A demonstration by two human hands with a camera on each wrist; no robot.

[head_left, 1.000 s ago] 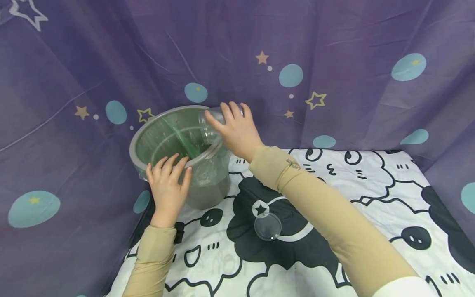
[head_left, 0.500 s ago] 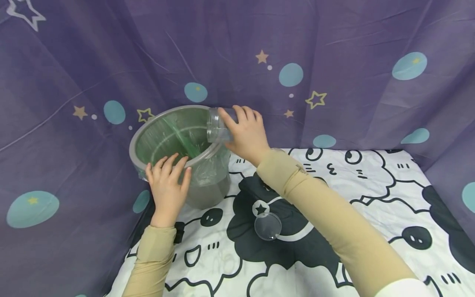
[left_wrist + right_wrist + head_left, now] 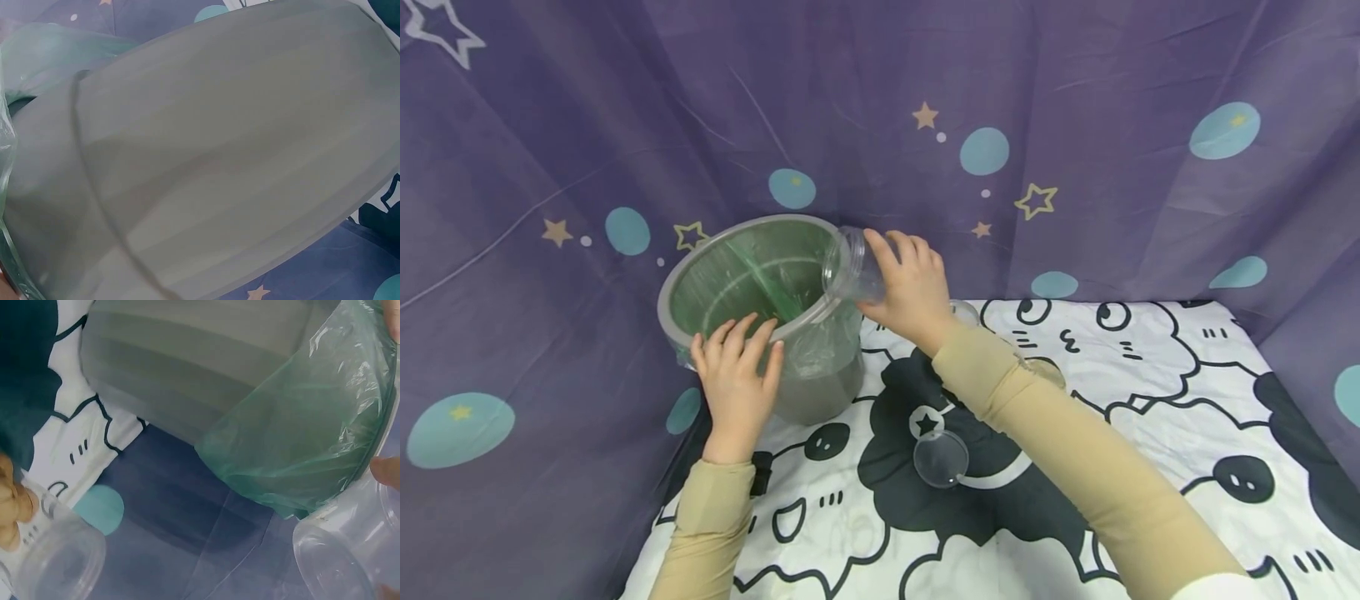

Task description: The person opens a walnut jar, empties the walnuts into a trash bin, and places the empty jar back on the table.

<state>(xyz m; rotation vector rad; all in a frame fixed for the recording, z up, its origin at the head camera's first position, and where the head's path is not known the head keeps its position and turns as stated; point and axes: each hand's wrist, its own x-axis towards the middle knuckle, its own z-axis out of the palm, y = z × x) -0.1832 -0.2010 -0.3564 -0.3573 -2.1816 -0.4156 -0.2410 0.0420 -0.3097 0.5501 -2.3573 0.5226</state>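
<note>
While the right hand (image 3: 913,292) grips a clear jar (image 3: 852,268), left hand (image 3: 735,385) holding bin (image 3: 816,392), disc (image 3: 942,460) in head view only

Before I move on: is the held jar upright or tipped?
Tipped: the head view shows the held jar on its side, mouth toward the bin.

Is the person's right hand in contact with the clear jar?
Touching: the head view shows the right hand gripping the clear jar round its side.

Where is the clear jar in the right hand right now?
It is just left of centre in the head view: the clear jar lies tipped sideways in the right hand, its neck end at the right edge of the grey bin.
</note>
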